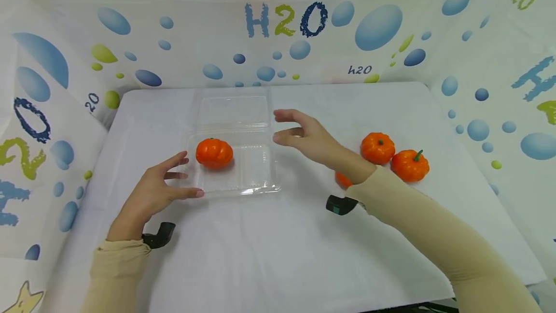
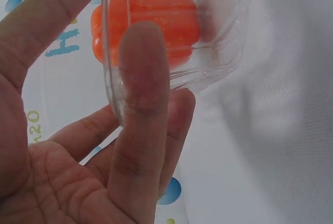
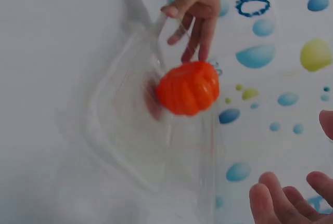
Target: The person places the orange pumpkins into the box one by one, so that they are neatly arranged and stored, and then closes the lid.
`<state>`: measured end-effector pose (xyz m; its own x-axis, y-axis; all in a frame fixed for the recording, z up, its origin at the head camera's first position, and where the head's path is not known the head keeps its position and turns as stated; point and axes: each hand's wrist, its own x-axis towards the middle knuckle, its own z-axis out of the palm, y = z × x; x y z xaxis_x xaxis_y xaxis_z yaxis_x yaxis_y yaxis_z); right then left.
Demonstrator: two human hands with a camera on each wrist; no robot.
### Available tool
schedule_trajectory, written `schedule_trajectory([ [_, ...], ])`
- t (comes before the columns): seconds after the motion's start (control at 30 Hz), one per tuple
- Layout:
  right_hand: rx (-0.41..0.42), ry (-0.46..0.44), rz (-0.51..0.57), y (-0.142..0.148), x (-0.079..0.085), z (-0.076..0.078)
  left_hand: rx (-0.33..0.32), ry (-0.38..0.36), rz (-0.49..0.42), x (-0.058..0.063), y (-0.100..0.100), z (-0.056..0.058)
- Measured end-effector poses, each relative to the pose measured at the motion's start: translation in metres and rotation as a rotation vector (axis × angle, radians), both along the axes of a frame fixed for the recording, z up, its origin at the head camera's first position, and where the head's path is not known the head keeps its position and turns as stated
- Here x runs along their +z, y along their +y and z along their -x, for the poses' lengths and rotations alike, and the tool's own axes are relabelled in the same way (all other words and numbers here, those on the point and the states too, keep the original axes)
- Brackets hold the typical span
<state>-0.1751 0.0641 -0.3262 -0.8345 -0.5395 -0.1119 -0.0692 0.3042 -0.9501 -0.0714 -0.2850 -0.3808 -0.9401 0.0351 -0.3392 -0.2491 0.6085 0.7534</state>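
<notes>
A small orange toy pumpkin sits in the left part of a clear plastic hinged container, whose lid lies folded back, away from me. At the container's left side is my left hand, thumb near the front corner and fingers spread along the wall. In the left wrist view its thumb overlaps the clear wall, with the pumpkin showing through. My right hand hovers by the container's right side, fingers apart and nothing between them. Its fingertips show at the corner of the right wrist view.
Two more orange pumpkins stand on the white table at the right. Another orange piece is mostly hidden behind my right wrist. A printed curtain rises behind the table and at both sides.
</notes>
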Motion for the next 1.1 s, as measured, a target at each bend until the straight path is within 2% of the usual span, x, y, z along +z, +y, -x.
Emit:
schedule_trajectory([
  [0.17, -0.089, 0.180, -0.039, 0.049, 0.000, -0.009, 0.003, -0.014, -0.006, 0.000, 0.001, -0.002],
  [0.33, -0.149, 0.394, -0.161, 0.095, -0.002, -0.018, -0.002, -0.003, -0.012, 0.002, 0.001, -0.002],
  [0.43, -0.184, 0.439, -0.239, 0.118, 0.000, -0.024, -0.004, 0.006, -0.012, 0.002, 0.000, -0.002],
  [0.7, -0.229, 0.415, -0.351, 0.161, 0.004, -0.029, -0.006, 0.018, -0.002, 0.002, -0.002, 0.001],
  [0.9, -0.219, 0.302, -0.433, 0.173, -0.003, -0.031, -0.003, 0.013, -0.003, 0.002, -0.001, 0.000],
  [1.1, -0.159, 0.216, -0.517, 0.175, -0.017, -0.034, -0.004, 0.013, 0.002, 0.002, -0.001, 0.000],
])
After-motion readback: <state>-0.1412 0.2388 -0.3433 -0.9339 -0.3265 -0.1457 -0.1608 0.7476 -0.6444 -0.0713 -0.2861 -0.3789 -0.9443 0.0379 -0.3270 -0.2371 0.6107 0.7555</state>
